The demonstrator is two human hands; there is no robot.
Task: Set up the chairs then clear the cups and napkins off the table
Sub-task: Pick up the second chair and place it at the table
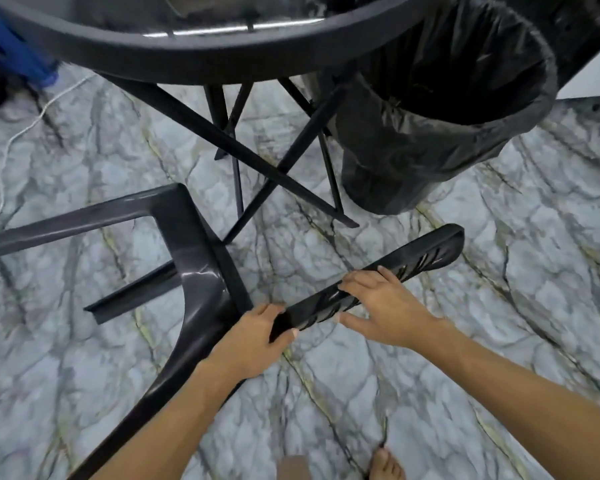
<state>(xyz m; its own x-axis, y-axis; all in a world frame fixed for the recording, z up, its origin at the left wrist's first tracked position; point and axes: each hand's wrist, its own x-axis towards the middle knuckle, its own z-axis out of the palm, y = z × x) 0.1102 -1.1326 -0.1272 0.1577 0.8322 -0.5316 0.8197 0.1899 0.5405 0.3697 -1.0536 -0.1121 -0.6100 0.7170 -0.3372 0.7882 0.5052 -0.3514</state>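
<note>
A dark grey plastic chair [194,258] lies tipped over on the marble-patterned floor, its legs pointing left and toward me. Its slotted backrest [426,254] runs diagonally from centre to right. My left hand [253,337] grips the near end of that backrest, thumb on the lower edge. Over the backrest's middle, my right hand [381,306] has fingers on top and thumb beneath. The round black table [201,57] stands just beyond, only its rim and crossed legs showing. No cups or napkins are visible.
A bin with a black liner [440,109] stands right of the table legs. A white cord [18,140] trails across the floor at left near a blue object [18,53]. My bare feet [385,465] show at the bottom edge.
</note>
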